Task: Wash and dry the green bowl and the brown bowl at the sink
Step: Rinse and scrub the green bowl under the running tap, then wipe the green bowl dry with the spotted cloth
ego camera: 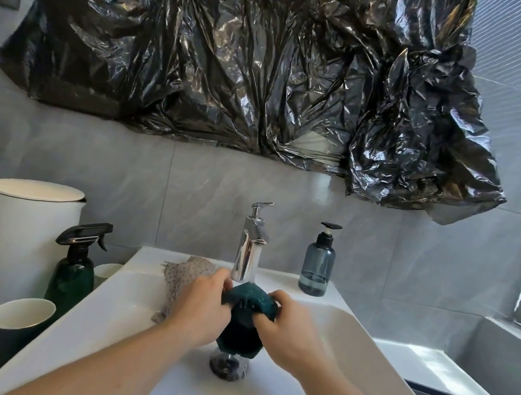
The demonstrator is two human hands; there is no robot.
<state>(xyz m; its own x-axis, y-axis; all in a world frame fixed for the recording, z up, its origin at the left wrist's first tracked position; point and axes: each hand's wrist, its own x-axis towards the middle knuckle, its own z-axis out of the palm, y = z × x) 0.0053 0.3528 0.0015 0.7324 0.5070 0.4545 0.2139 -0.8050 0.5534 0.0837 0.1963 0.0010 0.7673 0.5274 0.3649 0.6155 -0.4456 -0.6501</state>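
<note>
Glossy white basin [348, 345], chrome tap [249, 247] — left grip [198, 304], right grip [286, 327] clutching faceted green bowl [240, 334]

A home bathroom: white sink [348, 345] with chrome tap [248, 247] at 12 o'clock, soap dispenser [318, 263] at 1 o'clock, grey wall tiles [150, 184].

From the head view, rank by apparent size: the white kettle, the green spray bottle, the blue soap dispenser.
1. White kettle, clearly the largest.
2. Green spray bottle.
3. Blue soap dispenser.
The spray bottle sits nearer the camera and is partly hidden by the sink rim, so the order of the last two is unsure.
</note>
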